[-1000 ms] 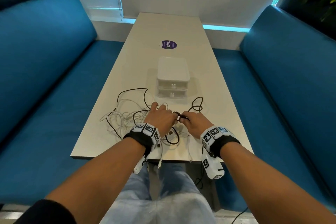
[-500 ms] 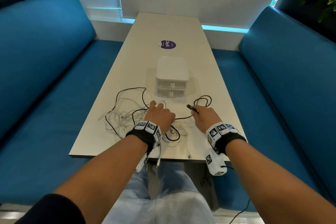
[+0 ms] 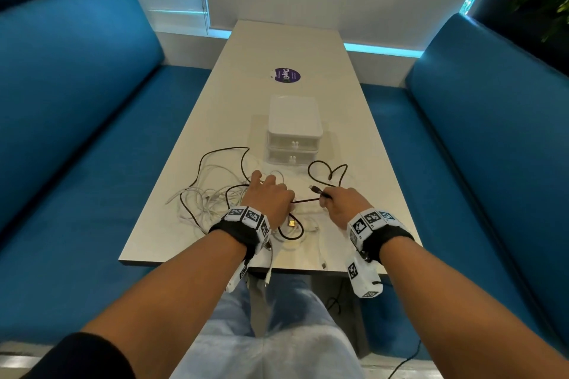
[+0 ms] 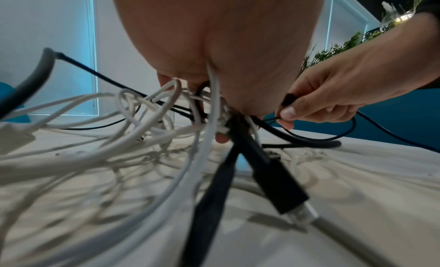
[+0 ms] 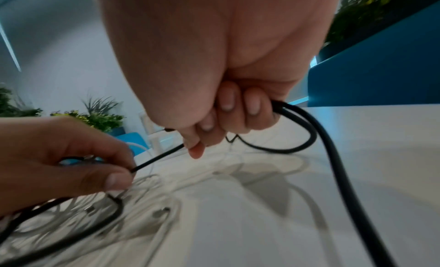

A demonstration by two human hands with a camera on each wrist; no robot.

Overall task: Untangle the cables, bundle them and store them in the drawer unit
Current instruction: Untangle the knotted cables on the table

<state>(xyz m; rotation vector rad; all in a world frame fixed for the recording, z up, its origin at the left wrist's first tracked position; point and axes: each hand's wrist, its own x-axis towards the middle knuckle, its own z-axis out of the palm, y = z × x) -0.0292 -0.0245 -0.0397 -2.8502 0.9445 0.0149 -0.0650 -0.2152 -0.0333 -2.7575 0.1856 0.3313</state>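
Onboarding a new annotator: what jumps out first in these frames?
The tangle of white cables on the near left of the table, under the left hand. A black cable stretches taut between both hands, the right hand gripping near its plug. Behind stands the closed white drawer unit.

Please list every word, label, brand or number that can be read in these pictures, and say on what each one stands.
"ClayG": on the round purple sticker on the table, turned sideways.
Smaller print on the same sticker: too small to read.
Black-and-white square codes on the wrist bands: patterns only, no readable words.
Drawer unit and cables: no text visible.
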